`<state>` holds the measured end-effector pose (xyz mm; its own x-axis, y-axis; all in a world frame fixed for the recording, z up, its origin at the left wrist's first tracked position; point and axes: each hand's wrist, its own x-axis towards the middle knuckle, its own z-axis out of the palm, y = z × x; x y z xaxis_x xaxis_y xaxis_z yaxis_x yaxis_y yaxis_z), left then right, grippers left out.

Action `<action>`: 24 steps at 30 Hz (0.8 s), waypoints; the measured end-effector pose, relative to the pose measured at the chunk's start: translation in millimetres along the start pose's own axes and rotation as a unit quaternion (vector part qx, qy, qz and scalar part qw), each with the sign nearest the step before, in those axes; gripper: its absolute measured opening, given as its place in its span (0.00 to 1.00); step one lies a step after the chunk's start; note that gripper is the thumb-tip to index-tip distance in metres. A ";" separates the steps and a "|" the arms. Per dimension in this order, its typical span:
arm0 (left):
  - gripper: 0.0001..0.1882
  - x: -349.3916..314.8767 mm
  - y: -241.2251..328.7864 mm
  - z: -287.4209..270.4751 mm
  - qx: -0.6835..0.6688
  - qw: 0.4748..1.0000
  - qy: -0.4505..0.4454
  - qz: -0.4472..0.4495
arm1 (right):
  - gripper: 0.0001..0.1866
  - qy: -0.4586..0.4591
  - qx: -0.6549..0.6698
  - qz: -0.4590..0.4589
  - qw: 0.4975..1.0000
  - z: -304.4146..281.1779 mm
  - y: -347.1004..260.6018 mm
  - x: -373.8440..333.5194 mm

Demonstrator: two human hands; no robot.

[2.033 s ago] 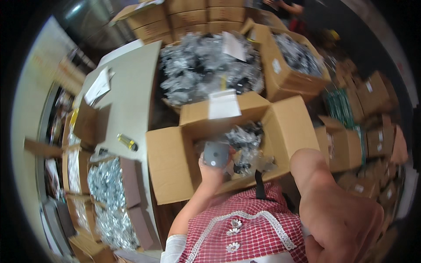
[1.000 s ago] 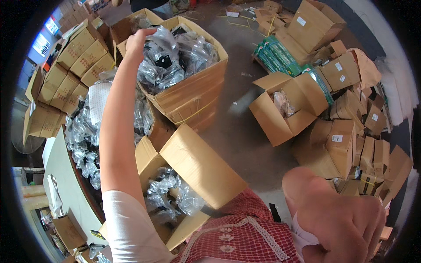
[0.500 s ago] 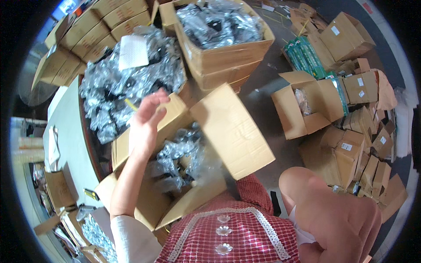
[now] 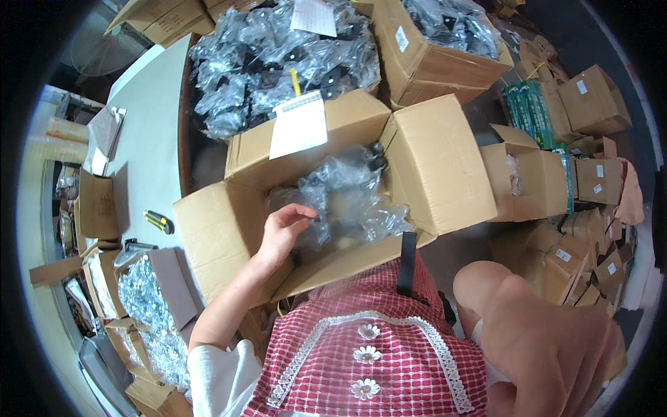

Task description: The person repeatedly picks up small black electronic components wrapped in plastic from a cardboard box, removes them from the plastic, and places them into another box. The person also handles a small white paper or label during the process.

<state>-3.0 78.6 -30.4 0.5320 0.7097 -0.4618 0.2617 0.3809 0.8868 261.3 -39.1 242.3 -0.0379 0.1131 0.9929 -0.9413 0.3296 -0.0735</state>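
My left hand (image 4: pixel 283 233) reaches down into an open cardboard box (image 4: pixel 306 274) in front of me. Its thumb and fingers are pinched on a clear plastic bag (image 4: pixel 316 201). More crumpled clear bags (image 4: pixel 385 219) with dark parts lie around it in the box. Close to the view at the lower right is my bent right arm, blurred; I take its near end for my right hand (image 4: pixel 556 333), whose fingers I cannot make out. A white sheet (image 4: pixel 299 125) hangs over the box's far flap. A black strip (image 4: pixel 408 264) stands at the near edge, against the red checked apron.
Beyond the box is a big heap of bagged black parts (image 4: pixel 278 62), with a tall full carton (image 4: pixel 445 69) beside it. On the left, a pale table (image 4: pixel 149 118) holds a yellow-black utility knife (image 4: pixel 158 222). Opened cartons (image 4: pixel 528 174) crowd the right floor.
My left hand has come down from above the box's far edge to the bags inside. The view has shifted, so the whole scene sits differently; my right arm remains bent.
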 end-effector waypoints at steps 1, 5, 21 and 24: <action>0.12 -5.2 -6.1 -0.4 0.007 1.000 -0.003 -0.014 | 0.06 0.003 0.006 -0.003 1.000 1.9 5.8 -0.9; 0.11 -15.8 -26.8 -3.7 0.029 0.999 -0.026 -0.024 | 0.07 0.002 0.023 -0.008 1.000 7.1 23.7 -1.0; 0.13 -2.6 -63.4 5.7 0.255 0.964 -0.076 0.004 | 0.09 0.077 0.119 0.005 0.990 -31.5 38.0 -8.6; 0.15 2.2 -65.9 11.6 0.284 0.955 -0.086 -0.009 | 0.10 0.117 0.176 0.024 0.977 -52.4 27.9 -15.3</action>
<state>-9.7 48.1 -89.7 0.6353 0.5789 -0.5111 0.6410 -0.0262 0.7671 253.3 17.5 220.2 -0.0456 0.3460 0.9371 -0.9989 -0.0197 -0.0414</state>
